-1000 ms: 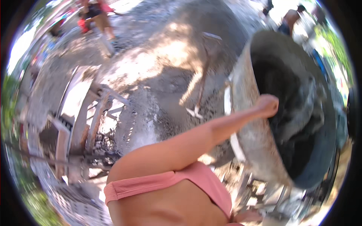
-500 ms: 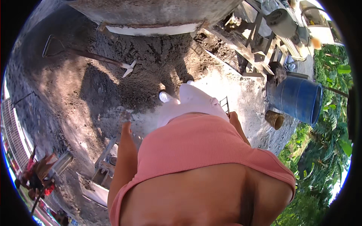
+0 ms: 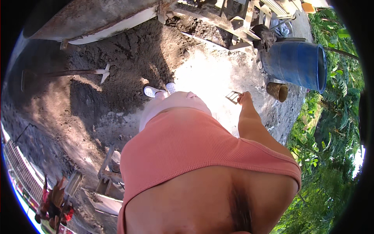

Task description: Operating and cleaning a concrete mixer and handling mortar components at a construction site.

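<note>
My right hand (image 3: 244,98) is out to the right, its fingers closed on one end of a small flat rectangular frame (image 3: 233,97) with crossbars and open slots. The frame hangs over the brightly lit ground, apart from my body. My left hand is out of view, with my torso over that side. A brown bucket (image 3: 277,92) lies tipped close to the right of my right hand. Beyond it rests a blue barrel (image 3: 294,64) on its side.
A shovel-like tool (image 3: 78,73) with a pale forked end lies on dark, wet-looking mix (image 3: 128,62) at left. Behind is a rusty metal drum (image 3: 105,19); wooden boards (image 3: 218,24) lie far right. A trough-like mould (image 3: 105,201) and several people (image 3: 54,202) are lower left.
My body has turned and shifted right. My right hand has swung outward with the frame, which now shows more fully. My left hand has gone out of sight.
</note>
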Tool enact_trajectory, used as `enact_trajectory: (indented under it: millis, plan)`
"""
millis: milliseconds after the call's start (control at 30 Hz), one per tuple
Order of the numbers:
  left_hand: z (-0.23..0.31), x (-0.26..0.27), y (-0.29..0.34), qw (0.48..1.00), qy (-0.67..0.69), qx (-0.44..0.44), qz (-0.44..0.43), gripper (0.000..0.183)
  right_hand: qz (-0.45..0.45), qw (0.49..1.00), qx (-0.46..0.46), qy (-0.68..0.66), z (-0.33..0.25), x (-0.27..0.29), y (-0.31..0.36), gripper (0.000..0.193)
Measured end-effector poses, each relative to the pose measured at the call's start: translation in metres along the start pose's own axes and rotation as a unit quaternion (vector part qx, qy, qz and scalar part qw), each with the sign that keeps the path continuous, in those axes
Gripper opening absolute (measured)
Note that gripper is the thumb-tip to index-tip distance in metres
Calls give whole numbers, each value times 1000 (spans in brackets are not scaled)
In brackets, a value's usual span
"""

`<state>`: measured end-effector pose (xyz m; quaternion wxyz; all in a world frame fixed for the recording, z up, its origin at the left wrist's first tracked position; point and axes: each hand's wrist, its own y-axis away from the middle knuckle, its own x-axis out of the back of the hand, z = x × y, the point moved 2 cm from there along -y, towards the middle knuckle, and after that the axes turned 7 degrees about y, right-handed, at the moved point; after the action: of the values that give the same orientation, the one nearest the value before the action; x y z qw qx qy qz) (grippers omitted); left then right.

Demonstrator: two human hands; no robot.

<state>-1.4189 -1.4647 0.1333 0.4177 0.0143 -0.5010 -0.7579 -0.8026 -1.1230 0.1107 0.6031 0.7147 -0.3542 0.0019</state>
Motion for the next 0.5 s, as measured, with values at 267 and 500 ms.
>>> enact_trajectory:
  millis: [267, 500]
  plan:
    - [10, 51, -19, 972, 206, -54, 97, 19, -197, 764, 485, 376, -211, 82, -152, 51]
    - [57, 15, -12, 967, 244, -28, 70, 25, -179, 853, 226, 435, -9, -109, -11, 43]
